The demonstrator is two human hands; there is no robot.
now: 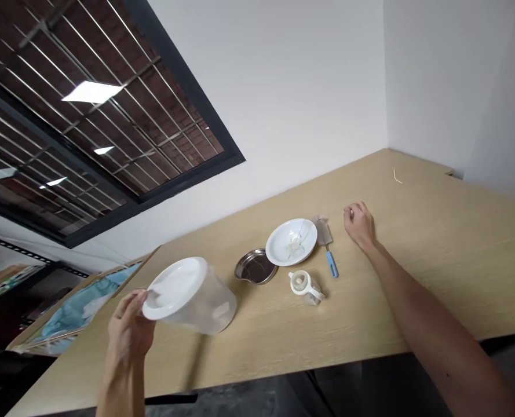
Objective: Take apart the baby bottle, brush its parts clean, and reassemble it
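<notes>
Pinching the rim of a white lid (176,286), a person's left hand (131,324) tilts a translucent container (205,313) at the table's (248,341) left; the right hand (360,225), arm stretched forward, curls into a loose, seemingly empty fist beyond a blue-handled utensil (332,264).

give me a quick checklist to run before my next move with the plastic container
1. Left hand has the container by the rim of its white lid: ok.
2. Lid sealed all round: cannot tell.
3. Container's base flat on the table: cannot tell from this slanted view.
4. Container apart from the jug: ok, bare table shows between them.
5. White bowl apart from the metal dish: cannot tell, they overlap in view.
</notes>
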